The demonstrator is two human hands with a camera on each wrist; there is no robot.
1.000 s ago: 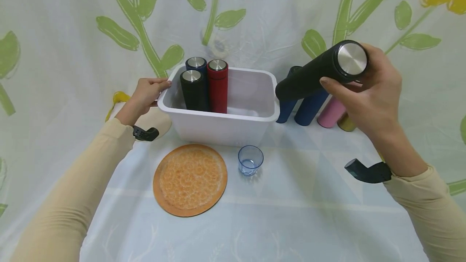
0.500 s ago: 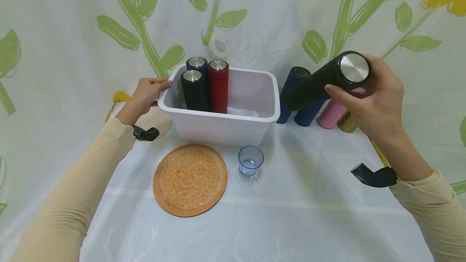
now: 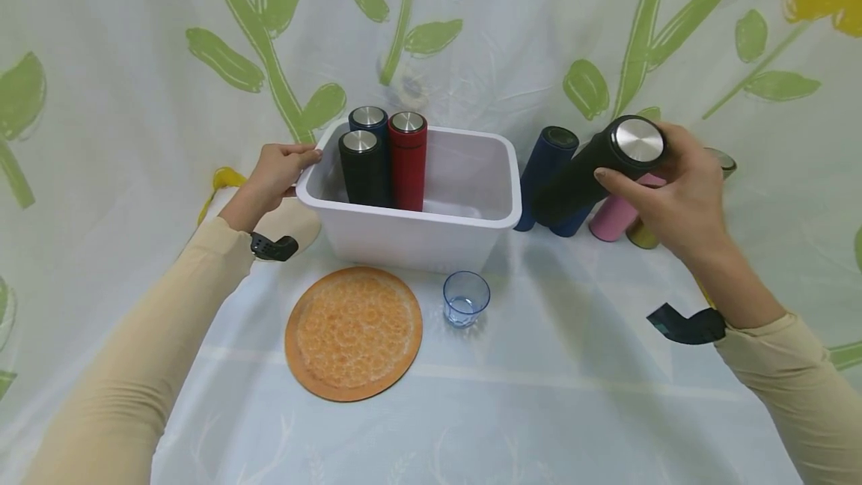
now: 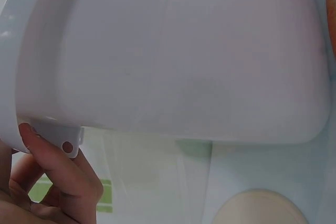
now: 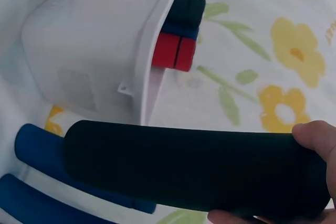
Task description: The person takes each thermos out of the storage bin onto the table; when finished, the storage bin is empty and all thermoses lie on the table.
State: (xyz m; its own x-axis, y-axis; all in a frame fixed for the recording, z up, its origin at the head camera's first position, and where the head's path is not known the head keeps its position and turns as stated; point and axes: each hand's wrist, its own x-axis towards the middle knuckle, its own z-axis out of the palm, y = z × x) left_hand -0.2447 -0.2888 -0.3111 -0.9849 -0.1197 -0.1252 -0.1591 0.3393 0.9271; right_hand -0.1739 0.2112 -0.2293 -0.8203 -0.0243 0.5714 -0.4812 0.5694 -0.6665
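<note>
My right hand [image 3: 687,193] grips a black thermos bottle [image 3: 592,171] near its steel-capped end. The bottle is held tilted above the table, right of the white plastic tub [image 3: 411,242], its base pointing down and left. In the right wrist view the dark bottle [image 5: 184,166] passes in front of a blue bottle [image 5: 39,148]. At the tub's left end my left hand [image 3: 276,174] grips the rim; in the left wrist view the fingers [image 4: 58,171] curl at the rim. Inside the tub stand a black bottle [image 3: 360,171], a red bottle [image 3: 408,163] and a blue bottle [image 3: 369,117].
Right of the tub stand a blue bottle [image 3: 548,171], a second blue bottle [image 3: 571,224], a pink bottle [image 3: 614,217] and a gold bottle [image 3: 643,234], partly hidden. A round orange mat [image 3: 353,335] and a clear glass [image 3: 466,299] lie in front of the tub.
The black thermos bottle and my right hand have come down, uncovering the blue bottle's top beside the tub, and shifted slightly left lately. My left hand keeps its hold on the tub.
</note>
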